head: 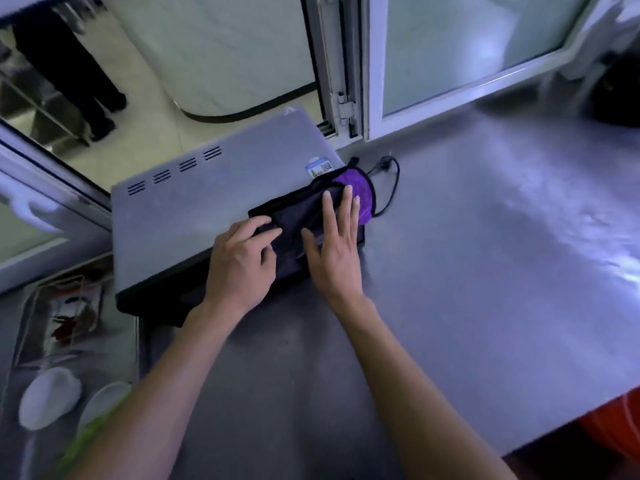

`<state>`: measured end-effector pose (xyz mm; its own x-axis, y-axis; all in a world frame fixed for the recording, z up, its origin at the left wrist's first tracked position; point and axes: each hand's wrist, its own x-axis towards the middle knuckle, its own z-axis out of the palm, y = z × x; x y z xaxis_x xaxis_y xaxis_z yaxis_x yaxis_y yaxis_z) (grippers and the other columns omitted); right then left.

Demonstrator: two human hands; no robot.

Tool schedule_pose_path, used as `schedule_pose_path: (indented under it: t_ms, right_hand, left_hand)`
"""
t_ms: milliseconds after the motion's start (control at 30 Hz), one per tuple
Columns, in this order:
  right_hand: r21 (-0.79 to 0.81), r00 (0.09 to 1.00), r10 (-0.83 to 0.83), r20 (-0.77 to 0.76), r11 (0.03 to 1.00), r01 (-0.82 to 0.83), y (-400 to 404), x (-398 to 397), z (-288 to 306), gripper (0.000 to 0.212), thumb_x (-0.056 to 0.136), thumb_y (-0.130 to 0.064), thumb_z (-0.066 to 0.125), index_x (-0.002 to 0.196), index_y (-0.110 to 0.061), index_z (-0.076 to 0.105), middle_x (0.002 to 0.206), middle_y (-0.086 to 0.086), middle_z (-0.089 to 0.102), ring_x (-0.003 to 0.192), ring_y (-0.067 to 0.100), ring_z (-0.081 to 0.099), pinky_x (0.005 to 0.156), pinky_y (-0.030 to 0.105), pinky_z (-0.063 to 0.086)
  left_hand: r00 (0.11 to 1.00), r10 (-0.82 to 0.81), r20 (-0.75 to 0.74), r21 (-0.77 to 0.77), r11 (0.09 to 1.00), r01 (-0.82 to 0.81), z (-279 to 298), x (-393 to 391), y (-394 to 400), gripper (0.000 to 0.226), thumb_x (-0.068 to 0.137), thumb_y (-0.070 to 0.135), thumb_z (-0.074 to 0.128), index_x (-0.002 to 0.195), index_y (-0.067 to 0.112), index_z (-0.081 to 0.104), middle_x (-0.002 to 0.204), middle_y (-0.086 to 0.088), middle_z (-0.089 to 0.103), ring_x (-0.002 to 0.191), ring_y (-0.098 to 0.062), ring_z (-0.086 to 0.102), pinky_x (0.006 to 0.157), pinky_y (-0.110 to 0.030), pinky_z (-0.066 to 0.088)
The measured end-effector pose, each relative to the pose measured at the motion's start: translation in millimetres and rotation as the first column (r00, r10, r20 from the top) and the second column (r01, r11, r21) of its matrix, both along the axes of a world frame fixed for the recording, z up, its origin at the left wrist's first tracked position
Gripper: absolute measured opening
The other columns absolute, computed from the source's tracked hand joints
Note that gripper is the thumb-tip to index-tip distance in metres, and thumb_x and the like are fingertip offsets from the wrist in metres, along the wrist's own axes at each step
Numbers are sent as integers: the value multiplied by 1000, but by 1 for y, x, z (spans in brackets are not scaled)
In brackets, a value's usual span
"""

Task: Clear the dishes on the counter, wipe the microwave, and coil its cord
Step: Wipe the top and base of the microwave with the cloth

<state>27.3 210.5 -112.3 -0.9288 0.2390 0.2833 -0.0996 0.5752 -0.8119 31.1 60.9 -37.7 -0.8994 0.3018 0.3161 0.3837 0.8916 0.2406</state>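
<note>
We see the microwave (194, 209) on the steel counter (467, 271), its back toward the window (450, 46), vents along the far edge of its top. A dark cloth (298, 216) w/ a purple side (356, 192) lies folded on the top's right end. Our left hand (242, 261) rests on the cloth's near-left part, fingers loosely bent, tips on the fabric; can't tell if they pinch it. Our right hand (336, 244) lies flat on the cloth, fingers straight and spread, tips reaching the purple part.

The cord (389, 188) loops on the counter just right of the microwave, partly hidden behind the cloth; plug near the window frame.

Left of the microwave, lower down, a sink (31, 327) holds a wire rack w/ reddish bits, blurred, and two white bowls (48, 396) side by side. Far right, something dark (620, 91) sits by the window. An orange thing (616, 427) shows below the counter's near-right edge. Through the open window at top left, a person's dark trouser legs (76, 74) stand on a pale floor.
</note>
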Motion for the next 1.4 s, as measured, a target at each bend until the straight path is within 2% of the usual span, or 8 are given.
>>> schedule_pose_path:
  t_ms: [300, 467, 567, 800, 867, 1000, 1167, 1400]
  right_hand:
    - [-117, 988, -152, -21, 982, 149, -12, -17, -12, 68, 100, -40, 55, 157, -17, 26, 167, 13, -3, 154, 32, -9, 123, 52, 13]
    - [-236, 960, -279, 3, 933, 271, -46, -29, -11, 70, 101, -41, 53, 159, -20, 20, 167, 12, -10, 153, 31, -14, 125, 44, -1]
    - [-305, 940, -340, 38, 892, 335, -83, -28, -11, 73, 101, -42, 50, 159, -22, 12, 166, 10, -16, 153, 27, -16, 123, 42, -5]
    - [-443, 920, -383, 81, 813, 378, -208, -4, -19, 77, 98, -52, 40, 159, -28, -2, 165, 4, -19, 153, 20, -17, 123, 45, -7]
    - [-450, 922, -381, 71, 813, 370, -244, 5, -23, 78, 99, -54, 38, 158, -30, -7, 165, 1, -20, 152, 18, -18, 123, 45, -7]
    - [-486, 934, -348, 83, 804, 343, -300, 25, -36, 75, 98, -64, 29, 153, -42, -18, 164, -7, -24, 152, 12, -20, 124, 45, -5]
    - [-529, 951, -266, 155, 791, 307, -344, 50, -57, 76, 100, -53, 32, 155, -34, -17, 161, -6, -30, 151, 12, -21, 124, 53, 4]
    - [-546, 957, -216, 196, 786, 289, -334, 49, -59, 81, 96, -52, 34, 157, -29, -14, 163, -2, -28, 148, 8, -28, 124, 48, -4]
  left_hand:
    - [995, -93, -24, 70, 993, 94, 5, -16, -9, 32, 90, 3, 59, 120, 8, 67, 121, -4, 65, 111, -25, 59, 94, -45, 49]
    - [997, -74, 23, -33, 997, 75, 0, -19, -57, 33, 94, 20, 58, 126, 13, 63, 129, -3, 61, 119, -26, 55, 94, -45, 47]
    - [995, -81, 50, -90, 992, 85, -3, -20, -98, 30, 97, 23, 56, 124, 13, 65, 131, -4, 61, 121, -26, 54, 95, -48, 47]
    - [992, -91, 87, -36, 995, 94, 0, 0, -199, 36, 90, 11, 48, 119, 9, 71, 128, -7, 64, 118, -30, 58, 99, -48, 46]
    - [987, -127, 96, -20, 991, 130, 0, 7, -225, 40, 88, 6, 47, 121, 5, 70, 130, -10, 64, 120, -29, 58, 106, -44, 44]
    - [975, -174, 134, 98, 982, 162, 0, 15, -256, 38, 91, 5, 45, 120, 0, 68, 130, -10, 64, 121, -17, 55, 109, -13, 32]
    - [957, -191, 218, 176, 972, 154, 0, 18, -272, 41, 101, 26, 40, 129, 7, 63, 134, -2, 61, 124, -4, 51, 106, -11, 32]
    - [946, -276, 172, -8, 959, 282, 2, 10, -257, 43, 104, 34, 40, 134, 10, 59, 136, -5, 60, 129, -15, 50, 111, -37, 39]
